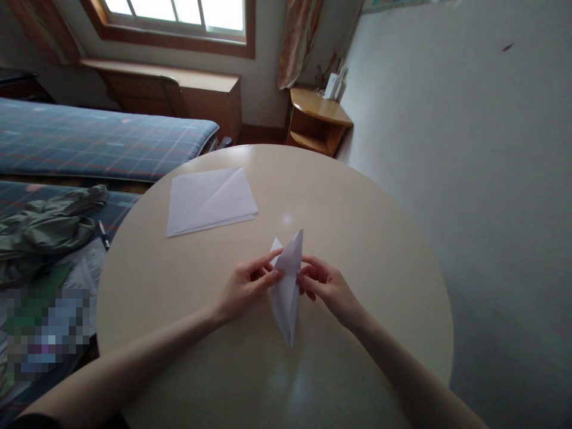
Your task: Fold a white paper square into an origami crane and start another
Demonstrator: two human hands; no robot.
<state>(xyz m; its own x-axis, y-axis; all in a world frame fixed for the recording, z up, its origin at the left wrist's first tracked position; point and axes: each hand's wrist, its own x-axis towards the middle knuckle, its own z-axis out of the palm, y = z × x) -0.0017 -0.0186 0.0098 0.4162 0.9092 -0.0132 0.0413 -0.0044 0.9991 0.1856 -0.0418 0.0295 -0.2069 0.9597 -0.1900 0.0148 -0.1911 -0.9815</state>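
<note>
A white piece of folded paper (288, 262), long and narrow with pointed ends, is held upright between my two hands over the round table. My left hand (248, 279) pinches it from the left, thumb on the near face and fingers partly behind. On the other side, my right hand (325, 285) grips its right edge between thumb and fingers. A smaller paper point stands up at the upper left of the fold. Some of the fingertips are hidden behind the paper.
A stack of white paper sheets (212, 201) with a diagonal crease lies at the table's (357, 214) back left. Left of the table, a plaid mattress (89, 137) bears crumpled green cloth (49, 226) and a pen (103, 235). A wall (500, 179) borders the right side.
</note>
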